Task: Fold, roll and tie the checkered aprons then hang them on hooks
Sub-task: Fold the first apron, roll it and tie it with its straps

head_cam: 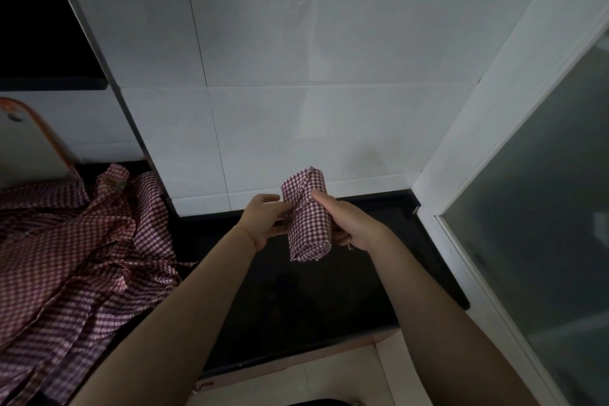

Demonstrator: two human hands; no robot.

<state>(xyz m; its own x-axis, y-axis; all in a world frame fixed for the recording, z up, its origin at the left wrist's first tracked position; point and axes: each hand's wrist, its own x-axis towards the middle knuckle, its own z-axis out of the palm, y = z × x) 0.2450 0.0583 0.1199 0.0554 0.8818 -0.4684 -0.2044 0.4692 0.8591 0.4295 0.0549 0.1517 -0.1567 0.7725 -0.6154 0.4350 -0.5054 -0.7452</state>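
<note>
One rolled apron (308, 219), red-and-white check, held upright above the dark countertop (329, 290), just right of frame centre. Two hands on it, one to each side.

Right hand (346, 224), at the roll's 3 o'clock: fingers curled round the bundle, thumb laid across its upper front. One ring shows on a lower finger.

Left hand (263, 217), at the roll's 9 o'clock: fingertips pinching into the cloth at the roll's left edge, fingers bent. Whether they hold a tie strap or a fold, cannot tell; the light is dim. One thin orange band (245, 230) round this wrist.

Loose checkered aprons (72, 257) heaped on the counter from 8 to 9 o'clock of frame, well apart from the roll. Crumpled together; count cannot be told.

One white board with orange rim (29, 138) leans at 9 o'clock behind the heap. White tiled wall (280, 59) from 11 to 1 o'clock. One frosted glass panel (543, 208) in a white frame at 3 to 4 o'clock.
</note>
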